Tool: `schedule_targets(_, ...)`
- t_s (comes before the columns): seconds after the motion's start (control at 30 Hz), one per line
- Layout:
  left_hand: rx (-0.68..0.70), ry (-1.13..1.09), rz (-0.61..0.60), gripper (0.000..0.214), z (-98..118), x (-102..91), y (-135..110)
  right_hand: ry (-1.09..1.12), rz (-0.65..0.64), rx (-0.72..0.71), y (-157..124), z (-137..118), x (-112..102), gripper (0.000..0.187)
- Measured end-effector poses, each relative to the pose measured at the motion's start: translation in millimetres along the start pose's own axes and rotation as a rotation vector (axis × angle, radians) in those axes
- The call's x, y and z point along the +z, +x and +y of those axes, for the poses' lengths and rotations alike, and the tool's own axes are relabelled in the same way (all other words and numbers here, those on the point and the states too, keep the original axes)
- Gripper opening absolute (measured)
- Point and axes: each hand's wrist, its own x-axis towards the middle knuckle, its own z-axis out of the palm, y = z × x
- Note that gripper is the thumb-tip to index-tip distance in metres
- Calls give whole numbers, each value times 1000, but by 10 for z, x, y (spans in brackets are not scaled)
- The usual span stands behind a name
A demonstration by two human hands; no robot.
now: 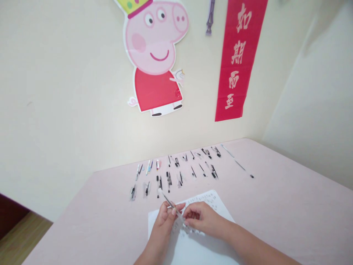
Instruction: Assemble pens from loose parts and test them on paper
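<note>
Two bare forearms point(248, 237) are crossing the bottom of the view, ending in one left hand point(165, 219) and one right hand point(204, 217). The left fingers are narrowing around one slim pen point(167, 199), which is slanting over the upper part of a single white sheet point(190, 254), its pale far end pointing toward the laid-out parts. The right fingers are curling inward beside the pen's near end; whether they are pinching it or a small piece, I cannot tell. Blurred grey specks are showing beneath them, either printed marks or loose bits.

Beyond the sheet, pen parts are lying in two rows: about nine groups in the upper row point(177, 162) and eight in the lower row point(168, 180). Farther right, one pale rod point(227, 151), one thin dark rod point(239, 165) and one small dark piece point(252, 176) are forming a slanting line.

The pink tabletop point(275, 206) is spreading widely right and left of the sheet, its back edge running along the wall point(68, 92) to a rounded right corner.

Small marks are lining the sheet's top, too tiny to read. Above, one Peppa Pig cut-out point(157, 88) is hanging left of one red banner point(223, 88), whose four white characters are reading 如期而至.
</note>
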Motion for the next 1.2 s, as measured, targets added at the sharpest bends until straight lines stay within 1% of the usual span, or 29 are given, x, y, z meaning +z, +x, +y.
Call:
schedule_targets(0.2,22,32,7,32,-58,-25,21,-68,45,-14,4,34,51,8)
schedule_targets(0.3,95,99,-19,33,-122,-80,77,-100,51,-23,-1,43,49,9)
schedule_targets(0.4,188,207,-66,30,-189,-139,123,-135,84,-27,7,24,10,9)
schedule_targets(0.5,184,264,-75,31,-266,-191,148,-147,138,-27,36,-9,-80,8)
schedule_targets(0.67,149,305,-78,36,-380,-240,176,-128,298,-34,90,-2,-311,7)
schedule_targets(0.83,180,420,-101,27,-373,-226,156,-88,419,-55,129,71,-536,17)
schedule_targets(1.0,212,572,-112,22,-348,-227,119,18,500,38,199,207,-780,23)
schedule_targets(1.1,226,633,-132,21,-352,-234,113,32,618,44,235,328,-1006,24)
schedule_targets(1.13,233,647,-135,21,-354,-233,113,4,663,42,242,369,-1103,25)
schedule_targets(1.2,243,670,-132,21,-351,-227,111,-122,718,61,251,441,-1330,25)
